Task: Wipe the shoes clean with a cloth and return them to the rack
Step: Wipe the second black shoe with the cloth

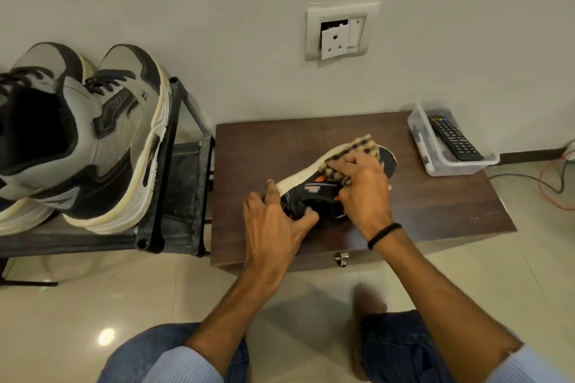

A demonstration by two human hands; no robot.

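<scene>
A black shoe (314, 193) with orange marks and a white sole lies on its side on the low brown table (435, 196). My left hand (273, 221) grips its heel end, thumb inside the collar. My right hand (364, 183) presses a checked beige cloth (364, 146) against the shoe's upper near the toe. A pair of grey and black sneakers (102, 140) stands on the top shelf of the black shoe rack (174, 165) at the left.
A clear plastic box (432, 146) holding a black remote (454, 138) sits at the table's far right corner. A broken wall socket (339, 33) hangs above. Wires (550, 183) trail on the tiled floor at right. My knees are at the bottom.
</scene>
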